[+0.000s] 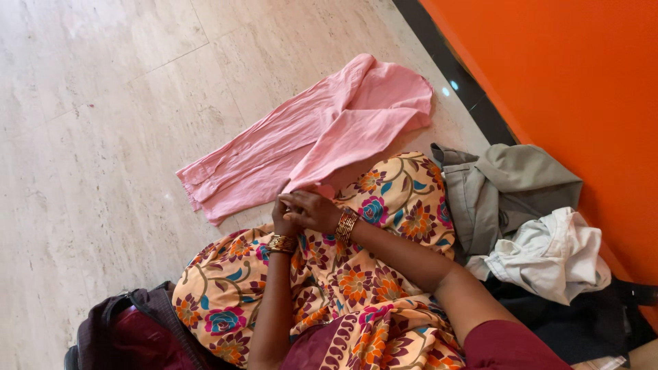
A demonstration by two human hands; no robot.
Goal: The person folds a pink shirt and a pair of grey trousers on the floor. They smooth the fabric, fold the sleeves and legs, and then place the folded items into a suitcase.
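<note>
Where the fingers meet, just left of the frame's centre, both hands pinch the near edge of a pink garment (312,133). The right hand (315,209) lies over the left hand (283,218), so the left fingertips are mostly hidden and how firmly they grip is hard to make out; the right fingers are curled narrow on the cloth. Gold bangles (346,225) circle both wrists. From the pinched edge the pink garment spreads flat over the pale floor (82,137) toward the upper middle, one sleeve folded back. Below the hands a floral sari (329,281) covers the lap. At right, a grey garment (500,188) and a white one (552,257) lie crumpled against an orange wall (589,89), over something dark I cannot identify. A maroon bag (137,332) is cut off at the lower left edge.
</note>
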